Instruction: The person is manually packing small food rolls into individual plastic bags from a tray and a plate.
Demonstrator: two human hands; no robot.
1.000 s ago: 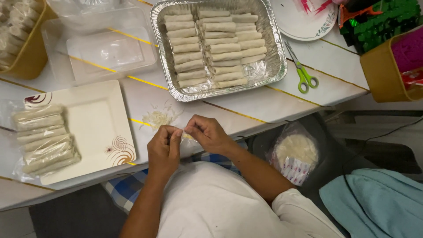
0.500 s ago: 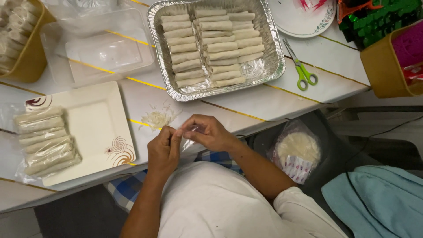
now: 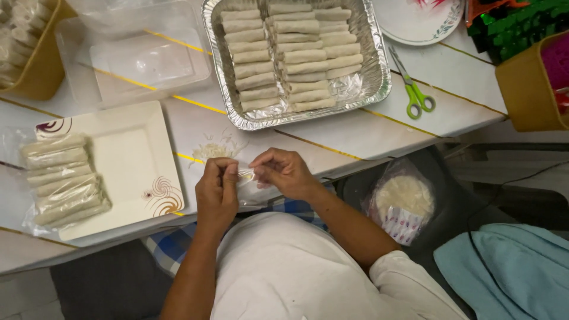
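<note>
My left hand [image 3: 216, 192] and my right hand [image 3: 283, 172] meet at the table's near edge, both pinching a small clear plastic bag [image 3: 246, 175] between their fingertips. Beyond them stands a foil tray [image 3: 379, 65] filled with rows of pale spring rolls [image 3: 290, 56]. A square white plate [image 3: 133, 160] lies at my left, and on its left side rests a clear bag of several more rolls [image 3: 62, 178].
Green-handled scissors [image 3: 415, 95] lie right of the foil tray. A clear plastic container [image 3: 142, 56] sits at the back left, a brown box [image 3: 41, 68] beside it. A round packet of wrappers [image 3: 403, 204] rests below the table, near a blue cloth [image 3: 510, 272].
Both hands have stayed together at the table edge, shifting slightly as the fingers work the small plastic bag. Nothing else has moved.
</note>
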